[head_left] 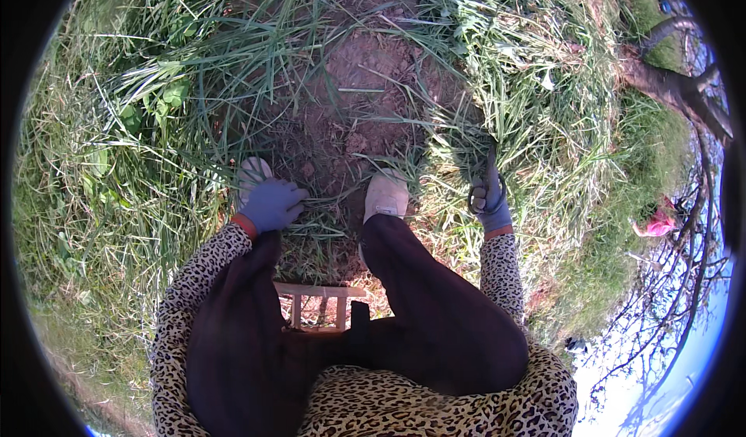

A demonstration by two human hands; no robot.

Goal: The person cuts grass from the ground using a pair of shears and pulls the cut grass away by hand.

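My left hand (269,205), in a grey-blue glove with an orange cuff, is beside my left shoe (254,172). Its fingers point right, and grass blades (329,202) lie at the fingertips; whether they are gripped is hidden. My right hand (493,203), gloved alike, is out to the right of my right shoe (387,193). It holds a pair of dark metal scissors (492,166) by the looped handles, with the blades pointing away from me into long green grass (513,108). The blade tips are lost among the stems.
Bare brown soil (373,64) with loose cut stems stretches ahead between my feet. Tall grass (116,145) stands on the left. A wooden stool frame (319,291) shows between my legs. At the right are a tree trunk (664,84) and a pink object (657,222).
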